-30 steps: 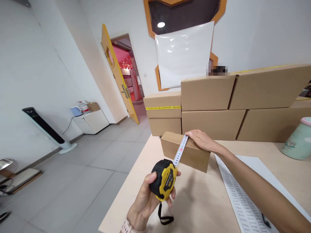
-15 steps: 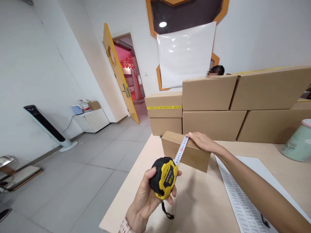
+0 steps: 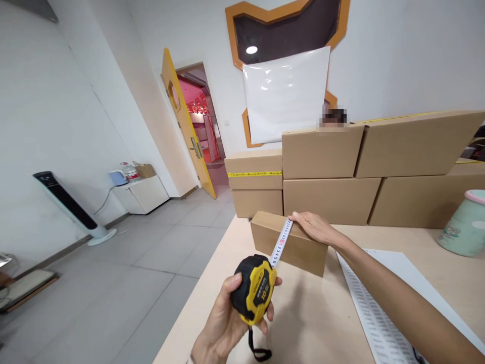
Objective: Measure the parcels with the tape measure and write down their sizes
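Note:
My left hand is wrapped round a black and yellow tape measure, which has a black wrist strap hanging below it. The white blade runs out from the case, up to the top edge of a small brown cardboard box. There my right hand pinches the blade's end and rests along the top of the box. Part of the box's upper face is hidden by those fingers. The box stands on a pale wooden table.
Larger cardboard boxes are stacked along the table's far side, with a person's head behind them. Printed sheets lie under my right forearm. At the right stands a green bin; the table's left edge drops to a tiled floor.
My view has tipped slightly upward, so the scene sits a little lower. A bit more blade shows at the case; both hands keep their holds.

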### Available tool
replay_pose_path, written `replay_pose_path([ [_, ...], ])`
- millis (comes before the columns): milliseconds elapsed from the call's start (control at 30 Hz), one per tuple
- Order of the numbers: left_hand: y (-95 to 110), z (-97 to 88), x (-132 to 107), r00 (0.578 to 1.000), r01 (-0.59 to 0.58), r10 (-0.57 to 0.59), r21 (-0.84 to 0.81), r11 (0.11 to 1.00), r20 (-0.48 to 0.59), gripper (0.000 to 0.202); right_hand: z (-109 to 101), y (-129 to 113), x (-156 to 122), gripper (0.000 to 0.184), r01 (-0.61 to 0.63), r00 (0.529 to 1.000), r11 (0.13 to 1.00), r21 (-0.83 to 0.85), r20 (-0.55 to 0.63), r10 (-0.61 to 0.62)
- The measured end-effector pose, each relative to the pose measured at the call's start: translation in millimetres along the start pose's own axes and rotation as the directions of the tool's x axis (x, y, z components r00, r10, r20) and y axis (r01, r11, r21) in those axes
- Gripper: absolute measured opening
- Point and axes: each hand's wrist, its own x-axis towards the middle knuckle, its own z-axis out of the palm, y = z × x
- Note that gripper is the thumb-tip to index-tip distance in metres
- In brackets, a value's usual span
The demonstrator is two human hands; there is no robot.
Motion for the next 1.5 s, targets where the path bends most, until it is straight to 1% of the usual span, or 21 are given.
replay_pose_path([
  [133, 0, 0.0, 0, 1.000, -0.001, 0.001, 0.001, 1.000, 0.006, 0.054, 1, 1, 0, 0.061, -0.012, 1.000, 0.998, 0.059, 0.018, 0.011],
  [300, 0, 0.3, -1, 0.999, -0.003, 0.003, 0.004, 1.000, 0.036, 0.052, 0, 0, 0, 0.060, -0.054, 0.998, 0.997, 0.050, 0.018, 0.053],
  [533, 0, 0.8, -2, 0.999, 0.002, -0.002, -0.002, 1.000, 0.036, 0.052, -2, -2, -1, 0.062, -0.066, 0.998, 0.997, 0.049, 0.013, 0.066],
  [667, -1, -1.3, -1, 0.999, -0.001, 0.000, 0.009, 1.000, 0.035, 0.052, 1, -1, 0, 0.061, -0.066, 0.998, 0.997, 0.051, 0.008, 0.065],
  [767, -3, -3.0, -1, 1.000, -0.011, 0.009, 0.072, 0.997, 0.023, 0.052, 1, -1, 1, 0.058, -0.026, 0.999, 0.995, 0.096, -0.021, 0.028],
  [833, -5, -2.1, -4, 0.999, -0.024, 0.018, 0.174, 0.984, 0.032, 0.053, -5, -3, -2, 0.055, 0.026, 0.997, 0.987, 0.158, -0.078, -0.014],
  [867, -5, -0.8, -7, 0.999, -0.023, 0.012, 0.247, 0.969, 0.045, 0.058, -11, -5, -7, 0.052, 0.060, 0.991, 0.979, 0.196, -0.126, -0.035],
  [933, -4, 3.0, -15, 0.998, -0.008, -0.020, 0.415, 0.910, 0.063, 0.078, -25, -11, -23, 0.042, 0.118, 0.967, 0.957, 0.263, -0.248, -0.051],
  [1000, -2, 6.6, -22, 0.997, 0.042, -0.074, 0.592, 0.805, 0.030, 0.095, -37, -18, -49, 0.034, 0.140, 0.936, 0.944, 0.299, -0.352, -0.027],
  [1067, -2, 7.2, -23, 0.991, 0.083, -0.131, 0.717, 0.692, 0.011, 0.102, -41, -25, -80, 0.031, 0.111, 0.921, 0.944, 0.312, -0.388, 0.020],
  [1100, -4, 5.7, -21, 0.988, 0.086, -0.155, 0.746, 0.661, 0.023, 0.104, -38, -28, -97, 0.032, 0.085, 0.926, 0.943, 0.321, -0.376, 0.045],
  [1133, -8, 3.1, -17, 0.981, 0.086, -0.187, 0.750, 0.655, 0.050, 0.106, -31, -30, -113, 0.033, 0.057, 0.934, 0.939, 0.338, -0.350, 0.069],
  [1167, -13, -0.7, -12, 0.973, 0.087, -0.217, 0.733, 0.674, 0.084, 0.106, -20, -32, -129, 0.035, 0.030, 0.949, 0.932, 0.360, -0.305, 0.087],
  [1233, -26, -10.9, -1, 0.960, 0.095, -0.249, 0.684, 0.723, 0.130, 0.104, 6, -33, -158, 0.037, -0.007, 0.976, 0.908, 0.418, -0.194, 0.097],
  [1267, -33, -16.7, 4, 0.954, 0.105, -0.265, 0.672, 0.733, 0.140, 0.103, 20, -33, -171, 0.037, -0.035, 0.985, 0.889, 0.457, -0.135, 0.108],
  [1333, -46, -27.9, 12, 0.953, 0.106, -0.270, 0.678, 0.728, 0.141, 0.098, 40, -27, -191, 0.037, -0.074, 0.991, 0.860, 0.505, -0.055, 0.118],
  [1367, -50, -32.4, 14, 0.955, 0.098, -0.265, 0.704, 0.704, 0.132, 0.096, 45, -21, -198, 0.035, -0.103, 0.986, 0.858, 0.504, -0.060, 0.154],
  [1400, -52, -35.8, 16, 0.958, 0.091, -0.260, 0.740, 0.667, 0.117, 0.094, 46, -12, -204, 0.029, -0.142, 0.972, 0.866, 0.479, -0.097, 0.213],
  [1433, -53, -37.6, 17, 0.960, 0.089, -0.261, 0.776, 0.625, 0.100, 0.093, 43, -1, -208, 0.023, -0.205, 0.941, 0.881, 0.427, -0.161, 0.297],
  [1467, -54, -37.8, 18, 0.962, 0.084, -0.261, 0.822, 0.564, 0.080, 0.094, 38, 12, -211, 0.021, -0.299, 0.885, 0.885, 0.358, -0.244, 0.397],
  [1500, -54, -36.4, 19, 0.966, 0.072, -0.251, 0.876, 0.476, 0.057, 0.097, 31, 27, -213, 0.024, -0.409, 0.819, 0.872, 0.268, -0.314, 0.481],
])
